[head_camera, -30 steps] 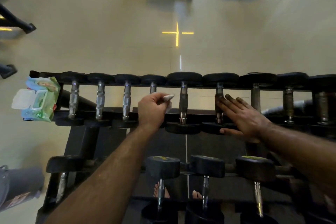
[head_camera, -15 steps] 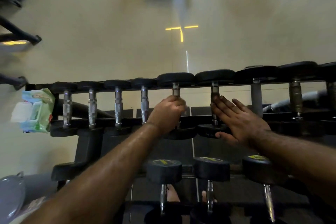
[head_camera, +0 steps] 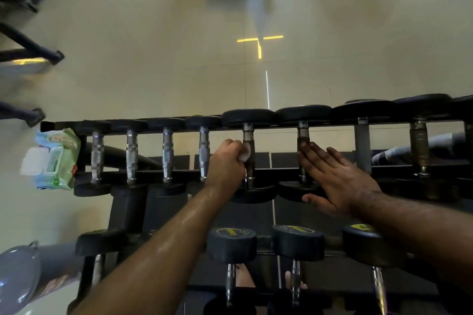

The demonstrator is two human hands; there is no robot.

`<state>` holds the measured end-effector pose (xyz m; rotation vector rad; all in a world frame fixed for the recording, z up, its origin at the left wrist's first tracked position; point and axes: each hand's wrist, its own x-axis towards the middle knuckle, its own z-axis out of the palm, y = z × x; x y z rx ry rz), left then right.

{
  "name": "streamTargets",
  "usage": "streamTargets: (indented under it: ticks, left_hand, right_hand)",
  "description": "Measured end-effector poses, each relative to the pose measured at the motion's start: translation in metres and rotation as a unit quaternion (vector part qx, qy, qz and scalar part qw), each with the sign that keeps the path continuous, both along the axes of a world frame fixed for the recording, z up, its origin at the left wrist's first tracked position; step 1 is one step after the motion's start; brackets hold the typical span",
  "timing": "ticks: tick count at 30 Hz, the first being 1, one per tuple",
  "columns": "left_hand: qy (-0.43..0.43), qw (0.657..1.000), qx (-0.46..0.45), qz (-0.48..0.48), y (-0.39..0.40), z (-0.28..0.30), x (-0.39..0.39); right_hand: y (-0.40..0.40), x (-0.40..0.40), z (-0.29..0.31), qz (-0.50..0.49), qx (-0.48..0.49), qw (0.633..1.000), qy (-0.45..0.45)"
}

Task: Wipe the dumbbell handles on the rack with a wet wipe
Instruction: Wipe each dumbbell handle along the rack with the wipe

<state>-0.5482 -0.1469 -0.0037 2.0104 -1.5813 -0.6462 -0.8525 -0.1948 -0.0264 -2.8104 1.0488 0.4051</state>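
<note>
1. The left hand is curled around a white wet wipe and presses it against the handle of the fifth dumbbell from the left on the rack's top tier.
2. The right hand lies flat with its fingers straight, released and gripping nothing. Its fingertips touch the handle of the next dumbbell to the right, and its thumb rests on that dumbbell's near head.
3. The rack is black and holds a row of dumbbells with metal handles on its top tier, running left to right.
4. More dumbbells with yellow-marked heads sit on the nearer, lower tier.
5. A pack of wet wipes with its white lid flipped up sits at the far-left end of the top tier.
6. A yellow cross mark shows on the pale floor beyond the rack.
</note>
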Motion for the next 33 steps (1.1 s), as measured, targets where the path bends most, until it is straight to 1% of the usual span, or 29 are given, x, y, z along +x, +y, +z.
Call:
streamTargets:
  ticks: [1,3,4,5,6,7,8,9,10,11,13,15,18,19,20,23,24,26,27,29,31,32,33]
  left_hand:
    - [-0.004,0.998,0.041,-0.052,0.008,0.002,0.008]
    - [0.009,0.976,0.152,-0.153,0.014,0.012,0.023]
    - [0.025,0.970,0.174,-0.168,0.011,0.014,0.028]
    - [0.034,0.976,0.152,-0.150,0.006,0.017,0.029]
    - [0.031,0.990,0.095,-0.101,-0.002,0.017,0.027]
    - [0.016,0.999,0.018,-0.033,-0.012,0.016,0.022]
    - [0.000,0.999,-0.039,0.030,-0.021,0.015,0.015]
    - [-0.009,0.995,-0.065,0.074,-0.027,0.014,0.007]
    - [-0.008,0.993,-0.059,0.103,-0.030,0.011,0.000]
    - [0.008,0.992,-0.028,0.121,-0.030,0.006,-0.006]
    - [0.032,0.989,0.063,0.130,-0.019,-0.003,-0.010]
    - [0.011,0.987,0.141,0.074,0.001,-0.004,-0.001]
    - [0.008,0.969,0.233,-0.077,0.012,0.016,0.026]
    - [0.007,0.961,0.244,-0.132,0.008,0.026,0.030]
    - [-0.004,0.957,0.233,-0.175,0.001,0.034,0.029]
    - [-0.041,0.957,0.150,-0.246,-0.016,0.039,0.005]
    - [-0.051,0.947,0.155,-0.278,-0.018,0.036,-0.004]
    - [-0.076,0.916,0.198,-0.341,-0.015,0.029,-0.009]
    - [-0.076,0.910,0.217,-0.346,-0.015,0.028,-0.002]
    - [-0.075,0.907,0.272,-0.314,-0.019,0.033,0.022]
    - [-0.112,0.901,0.322,-0.269,-0.024,0.036,0.042]
    - [-0.135,0.904,0.322,-0.247,-0.028,0.035,0.046]
    - [-0.146,0.914,0.306,-0.221,-0.031,0.033,0.044]
  right_hand:
    - [0.000,0.000,0.000,-0.001,0.002,1.000,0.001]
    - [0.000,0.000,0.000,-0.001,0.000,1.000,0.001]
    - [0.000,0.000,0.000,0.000,0.001,1.000,0.004]
    - [0.000,0.000,0.001,0.001,0.001,1.000,0.005]
    - [0.000,0.000,0.001,0.002,-0.001,1.000,0.004]
    - [0.000,0.000,0.001,0.003,-0.003,1.000,0.003]
    - [-0.001,0.000,0.001,0.003,-0.002,1.000,0.002]
    - [-0.001,0.000,0.002,0.004,-0.002,1.000,0.003]
    - [-0.001,0.001,0.002,0.004,-0.003,1.000,0.004]
    - [-0.001,0.001,0.003,0.004,-0.003,1.000,0.003]
    - [-0.001,0.001,0.003,0.003,0.003,1.000,0.007]
    - [-0.001,0.001,0.003,-0.002,0.009,1.000,0.011]
    - [-0.001,0.001,0.003,-0.002,0.013,1.000,0.013]
    - [-0.001,0.001,0.003,0.000,0.015,1.000,0.017]
    - [-0.001,0.002,0.003,-0.001,0.012,1.000,0.012]
    - [-0.002,0.001,0.004,-0.001,0.010,1.000,0.021]
    - [-0.002,0.001,0.005,0.000,0.013,1.000,0.026]
    - [0.000,0.002,0.008,0.001,0.014,1.000,0.027]
    - [0.000,0.003,0.009,0.001,0.015,0.999,0.031]
    - [0.000,0.005,0.012,-0.004,0.019,0.999,0.029]
    - [0.001,0.006,0.014,-0.010,0.026,0.999,0.031]
    - [0.002,0.005,0.013,-0.011,0.032,0.999,0.035]
    - [0.001,0.005,0.012,-0.010,0.035,0.999,0.035]
